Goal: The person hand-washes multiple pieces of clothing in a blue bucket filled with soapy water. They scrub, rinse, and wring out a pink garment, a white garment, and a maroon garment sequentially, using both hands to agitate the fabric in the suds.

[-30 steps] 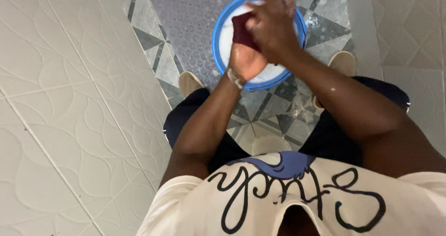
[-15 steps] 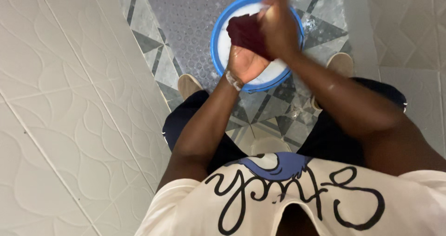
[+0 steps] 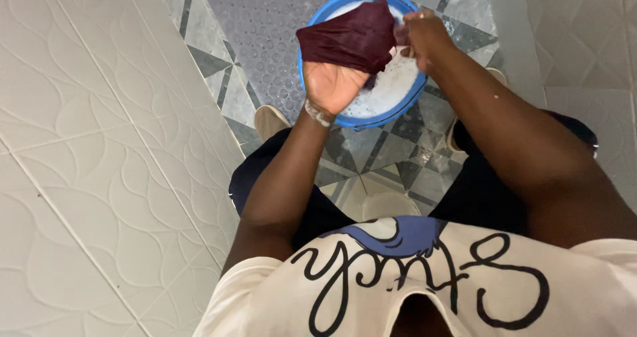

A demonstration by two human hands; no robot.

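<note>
Right now my left hand point(image 3: 334, 85) is clenched on a dark maroon cloth point(image 3: 350, 40), palm turned up, with the wet fabric draped over my fingers and bunched in my grip. My right hand point(image 3: 423, 38) pinches the cloth's right edge between fingertips and thumb, so both hands have it stretched a little between them. The cloth hangs above a round blue basin point(image 3: 413, 95), whose soapy white water point(image 3: 391, 88) shows beneath my hands; the fabric itself is clear of the water as far as I can tell. The basin stands on a grey patterned floor point(image 3: 265, 32) of dotted and triangular tiles, between my feet. One pale shoe point(image 3: 271, 120) shows just left of my left wrist, and the other is mostly hidden behind my right forearm. Beside me on the left runs a cream tiled wall point(image 3: 99, 144) with a raised leaf pattern. A string of small pale beads circles my left wrist point(image 3: 317, 115).
</note>
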